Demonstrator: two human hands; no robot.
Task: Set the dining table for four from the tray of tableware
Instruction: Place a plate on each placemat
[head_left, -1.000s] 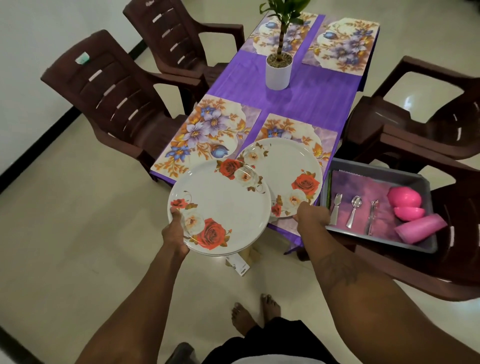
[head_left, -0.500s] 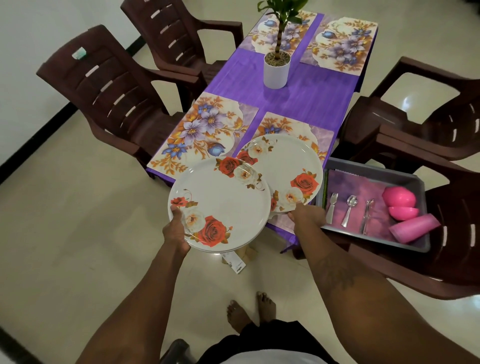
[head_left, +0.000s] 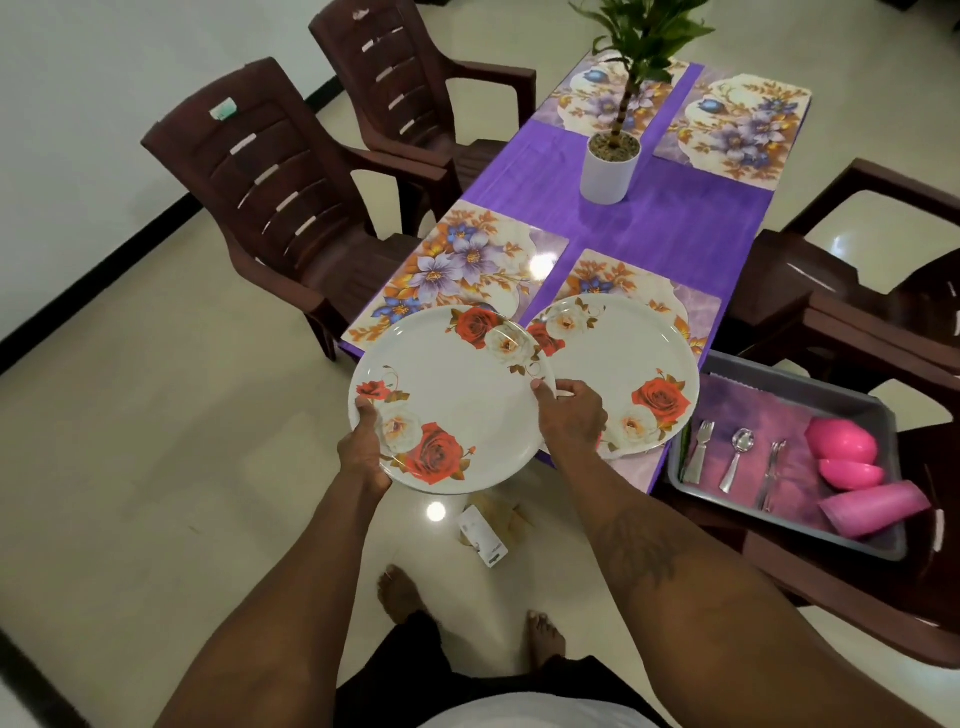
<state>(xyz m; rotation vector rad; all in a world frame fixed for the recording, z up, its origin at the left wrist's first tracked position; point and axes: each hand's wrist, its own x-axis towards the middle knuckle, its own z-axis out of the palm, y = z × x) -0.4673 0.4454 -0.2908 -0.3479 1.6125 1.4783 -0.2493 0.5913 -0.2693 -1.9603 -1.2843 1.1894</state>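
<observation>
Left hand (head_left: 363, 452) and right hand (head_left: 571, 415) pinch opposite rims of the white rose-printed plate stack (head_left: 452, 400), fingers closed on it; edge-only grip risks slippage, chipping the plate (head_left: 623, 364) already on the floral placemat (head_left: 691, 306)

The held stack of plates (head_left: 457, 400) covers the near corner of the placemat (head_left: 457, 270) at 11 o'clock; how many plates it holds cannot be told. The plant (head_left: 639, 31) is cut off at 12 o'clock. The tray (head_left: 779, 376) hides its chair's seat.

Bare forearms, tattooed right forearm (head_left: 639, 551), bare feet (head_left: 400, 592), dark shorts, white top.
</observation>
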